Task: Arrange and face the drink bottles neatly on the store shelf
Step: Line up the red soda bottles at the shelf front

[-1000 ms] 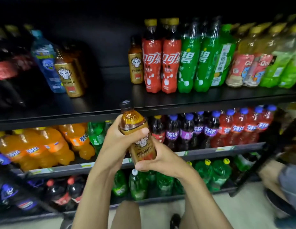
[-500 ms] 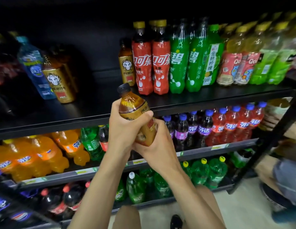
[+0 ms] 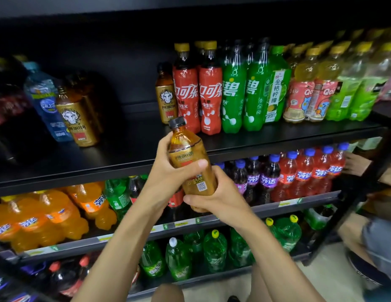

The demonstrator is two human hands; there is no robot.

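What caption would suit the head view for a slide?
Left hand and right hand grip a tilted gold Predator bottle in front of the black shelf.

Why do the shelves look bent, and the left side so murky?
Head view: the wide-angle lens bows the upper shelf and tilts bottles outward; little light reaches the upper left, so the blue bottle there looks dim and soft; the held gold bottle is sharp, with glints on its shoulder.

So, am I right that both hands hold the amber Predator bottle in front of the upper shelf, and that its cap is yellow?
Not quite: the head view shows the cap is black. The left hand and right hand do both hold the amber Predator bottle in front of the upper shelf.
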